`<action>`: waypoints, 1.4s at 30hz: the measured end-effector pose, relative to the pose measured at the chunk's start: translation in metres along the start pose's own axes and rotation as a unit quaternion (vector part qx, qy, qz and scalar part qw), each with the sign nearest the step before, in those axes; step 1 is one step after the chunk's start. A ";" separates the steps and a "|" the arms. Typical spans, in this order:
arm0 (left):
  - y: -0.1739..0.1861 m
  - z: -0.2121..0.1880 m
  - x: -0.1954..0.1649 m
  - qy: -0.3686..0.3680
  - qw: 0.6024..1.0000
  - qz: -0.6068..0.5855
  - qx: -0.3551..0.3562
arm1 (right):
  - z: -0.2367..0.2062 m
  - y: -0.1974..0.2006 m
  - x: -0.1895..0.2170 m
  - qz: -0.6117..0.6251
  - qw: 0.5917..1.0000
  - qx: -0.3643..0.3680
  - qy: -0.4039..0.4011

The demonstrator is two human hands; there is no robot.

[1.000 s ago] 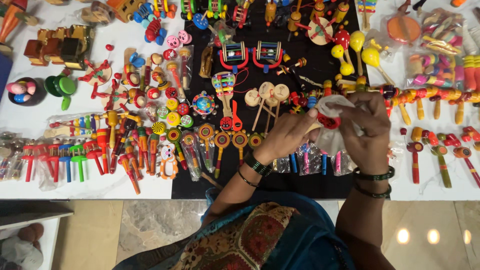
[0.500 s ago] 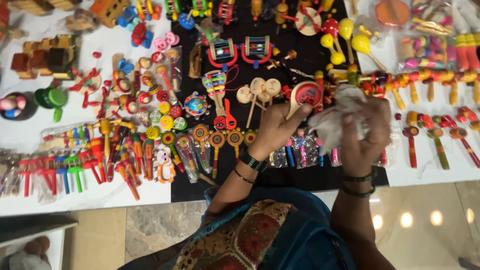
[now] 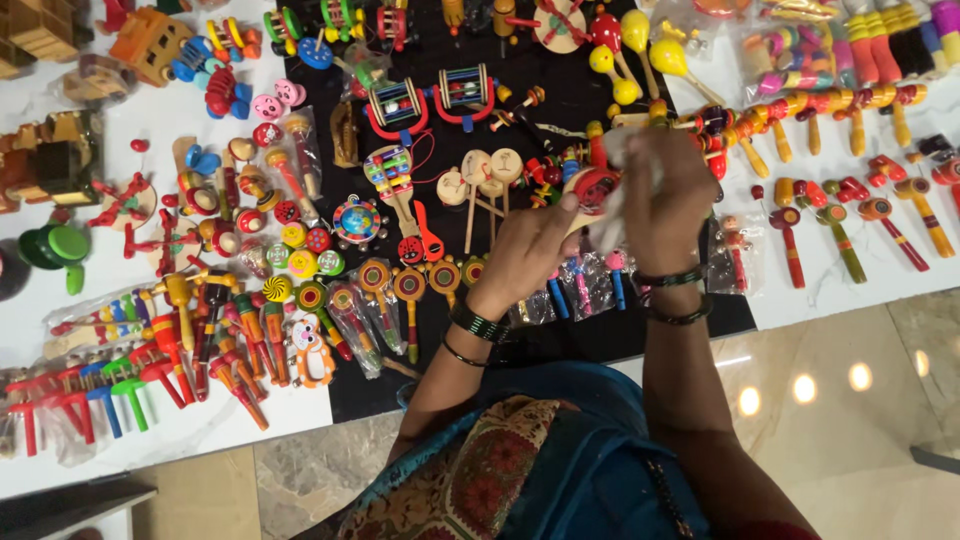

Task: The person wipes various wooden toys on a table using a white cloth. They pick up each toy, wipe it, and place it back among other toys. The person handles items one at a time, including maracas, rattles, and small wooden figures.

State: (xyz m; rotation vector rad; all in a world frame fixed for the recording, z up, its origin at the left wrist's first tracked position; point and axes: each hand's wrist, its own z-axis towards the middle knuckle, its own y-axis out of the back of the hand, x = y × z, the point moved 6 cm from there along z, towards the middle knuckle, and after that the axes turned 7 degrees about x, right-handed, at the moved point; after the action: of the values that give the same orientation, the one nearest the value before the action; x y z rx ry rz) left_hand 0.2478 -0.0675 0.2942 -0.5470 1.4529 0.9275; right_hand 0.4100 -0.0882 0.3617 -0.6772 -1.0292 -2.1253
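Left hand (image 3: 530, 250) holding red toy (image 3: 592, 188), right hand (image 3: 668, 195) on white cloth (image 3: 608, 228), wooden rattles (image 3: 488, 175) beside

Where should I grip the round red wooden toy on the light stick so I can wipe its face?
Grip the light stick from below, as the left hand does. The round red wooden toy faces up, so the right hand reaches its face with the white cloth from above.

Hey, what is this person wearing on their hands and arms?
Both forearms are bare, with no sleeves in view. The left wrist carries a wide dark bangle with green stripes and a thin dark one behind it. The right wrist has a similar dark-and-green bangle plus a thin dark one. I can make out no rings or gloves.
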 end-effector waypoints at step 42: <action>0.163 -0.086 0.231 0.046 0.885 -0.344 -0.310 | -0.038 -0.118 -0.079 0.222 0.952 0.192 -0.085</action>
State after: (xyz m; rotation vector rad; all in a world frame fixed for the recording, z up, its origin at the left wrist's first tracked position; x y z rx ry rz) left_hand 0.0384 0.0009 0.0967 -1.4892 0.8874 0.7683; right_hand 0.3653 -0.0379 0.2307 -0.8161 -1.2085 -1.4492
